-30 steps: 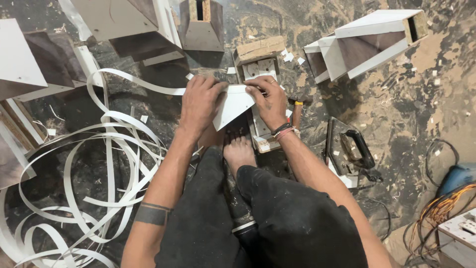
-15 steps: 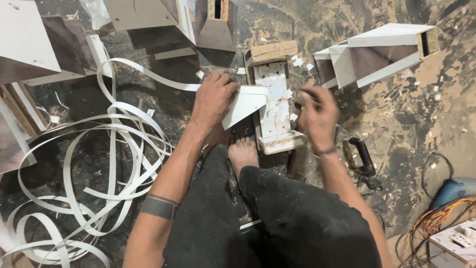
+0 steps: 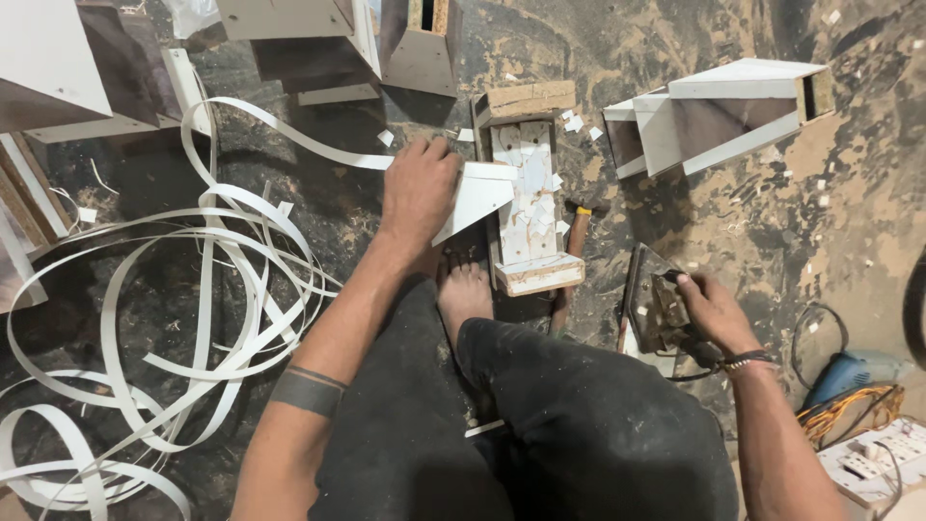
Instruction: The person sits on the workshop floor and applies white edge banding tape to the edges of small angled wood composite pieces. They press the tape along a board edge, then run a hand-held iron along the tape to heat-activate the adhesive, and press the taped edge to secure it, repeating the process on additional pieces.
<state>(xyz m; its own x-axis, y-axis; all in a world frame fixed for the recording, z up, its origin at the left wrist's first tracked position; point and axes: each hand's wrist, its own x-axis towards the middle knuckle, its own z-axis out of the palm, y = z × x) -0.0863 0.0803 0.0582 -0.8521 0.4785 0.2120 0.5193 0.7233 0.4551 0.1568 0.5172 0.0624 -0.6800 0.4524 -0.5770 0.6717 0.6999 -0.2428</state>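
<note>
The long white edge-banding strip (image 3: 222, 289) looks like thin, smooth plastic with a slight gloss, and the white triangular laminated board piece (image 3: 477, 198) has the same smooth face. The pale wooden block (image 3: 529, 227) is raw and rough, with white chips on it. The dark concrete floor (image 3: 772, 193) is matt, rough and dusty, and the old electric iron (image 3: 666, 314) is dull, stained metal.

The dirty dark floor (image 3: 733, 222) has sawdust and little white bits on it, with long white strips (image 3: 183, 318) curled up, white and brown boxes (image 3: 723, 116) lying around, and orange wires (image 3: 849, 405) in the corner
</note>
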